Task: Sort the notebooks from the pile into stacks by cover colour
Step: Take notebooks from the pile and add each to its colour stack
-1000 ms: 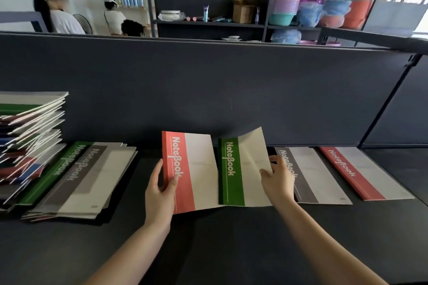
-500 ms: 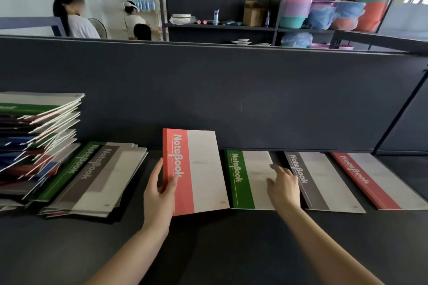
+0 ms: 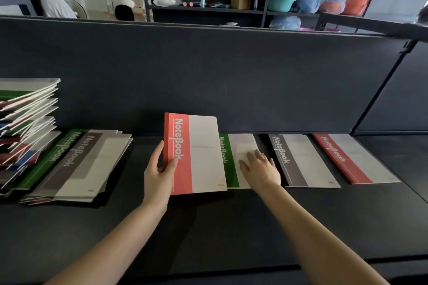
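Left hand [image 3: 159,174] gripped pink notebook [image 3: 199,152] by its spine edge, thumb on the cover; book raised, long axis 12 to 6, spine at 9. Right hand [image 3: 261,169] lay flat, fingers spread, on green notebook [image 3: 230,176] on table [image 3: 231,227]. Grey notebook [image 3: 301,159] and red notebook [image 3: 352,157] lay toward 3. Pile [image 3: 25,122] at 9.
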`<state>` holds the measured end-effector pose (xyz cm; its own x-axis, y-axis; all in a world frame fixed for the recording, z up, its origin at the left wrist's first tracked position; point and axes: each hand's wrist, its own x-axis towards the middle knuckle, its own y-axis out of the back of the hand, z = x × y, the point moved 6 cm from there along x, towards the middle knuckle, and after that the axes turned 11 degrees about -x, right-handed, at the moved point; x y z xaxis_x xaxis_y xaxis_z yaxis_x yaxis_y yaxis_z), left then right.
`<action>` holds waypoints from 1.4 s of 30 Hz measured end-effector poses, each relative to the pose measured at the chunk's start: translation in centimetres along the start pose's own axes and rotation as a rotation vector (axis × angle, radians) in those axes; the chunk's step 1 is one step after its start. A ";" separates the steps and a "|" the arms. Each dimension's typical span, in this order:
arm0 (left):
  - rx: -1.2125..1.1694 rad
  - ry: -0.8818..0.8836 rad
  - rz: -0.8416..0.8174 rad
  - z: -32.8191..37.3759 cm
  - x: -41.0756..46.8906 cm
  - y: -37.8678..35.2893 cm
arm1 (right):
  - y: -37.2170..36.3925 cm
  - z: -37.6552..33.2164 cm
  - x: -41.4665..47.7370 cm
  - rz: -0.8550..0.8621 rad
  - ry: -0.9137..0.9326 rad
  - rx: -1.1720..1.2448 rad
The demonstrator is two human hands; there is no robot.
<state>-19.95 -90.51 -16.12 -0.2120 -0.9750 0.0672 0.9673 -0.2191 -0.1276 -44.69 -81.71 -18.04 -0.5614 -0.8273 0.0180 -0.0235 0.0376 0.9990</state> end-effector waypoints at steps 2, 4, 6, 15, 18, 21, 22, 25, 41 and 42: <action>0.015 0.004 0.003 0.1 0.0 -0.4 | -0.1 0.0 0.2 -0.040 -0.003 -0.005; 0.020 0.003 0.003 0.4 0.1 -0.8 | 0.1 0.0 0.4 -0.076 0.027 -0.016; 0.021 0.005 -0.012 0.6 0.2 -1.5 | 0.9 0.2 0.1 -0.036 0.040 0.119; -0.075 -0.014 -0.171 1.4 -0.4 -10.5 | 4.4 3.2 -3.1 0.031 0.025 1.073; -0.096 0.022 -0.301 0.8 -1.2 -15.0 | 5.2 7.8 -3.8 0.141 -0.052 1.091; 0.010 0.050 -0.472 0.1 -2.4 -20.1 | 6.3 13.7 -4.9 0.248 -0.209 1.105; 0.063 0.044 -0.542 -0.3 -2.9 -21.9 | 6.5 15.9 -5.2 0.290 -0.265 1.100; 0.294 -0.070 -0.760 -1.0 -4.7 -26.5 | 7.3 21.9 -6.5 0.382 -0.392 1.131; 1.282 -0.356 -0.992 -7.3 -5.8 -34.5 | 4.2 35.1 -2.0 0.251 -0.516 0.521; 1.275 -0.361 -0.985 -7.4 -5.7 -34.5 | 3.8 35.0 -1.5 0.238 -0.512 0.495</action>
<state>-53.11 -77.69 -19.39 -0.9101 -0.3904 -0.1393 0.0121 -0.3610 0.9325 -72.86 -60.72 -15.67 -0.9098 -0.4054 0.0893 -0.1546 0.5305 0.8334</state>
